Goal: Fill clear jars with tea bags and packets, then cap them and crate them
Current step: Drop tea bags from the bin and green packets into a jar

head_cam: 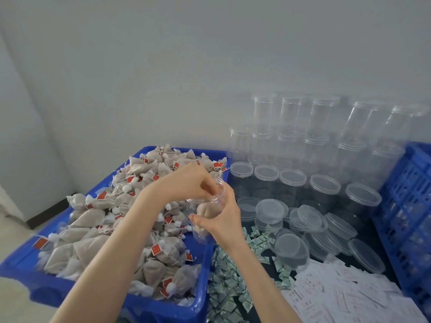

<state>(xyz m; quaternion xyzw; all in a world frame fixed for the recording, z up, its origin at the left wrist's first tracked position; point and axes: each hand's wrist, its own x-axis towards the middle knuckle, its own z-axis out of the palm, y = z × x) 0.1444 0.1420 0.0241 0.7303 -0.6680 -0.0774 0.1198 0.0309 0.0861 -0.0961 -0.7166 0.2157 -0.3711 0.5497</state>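
My right hand (225,217) grips a clear jar (211,201) around its side and holds it tilted over the right edge of the blue tray (21,259). A few tan tea bags lie inside the jar. My left hand (186,180) reaches from the left, its fingers curled and bunched down into the jar's open mouth. Whether they pinch a bag is hidden. The tray is heaped with tea bags (93,229) with red tags and white strings.
Small green packets (224,280) and white packets (338,297) are strewn on the dark table to the right. Loose clear lids (305,220) lie behind them. Capped empty jars (291,136) are stacked against the wall. A blue crate (405,206) stands at the far right.
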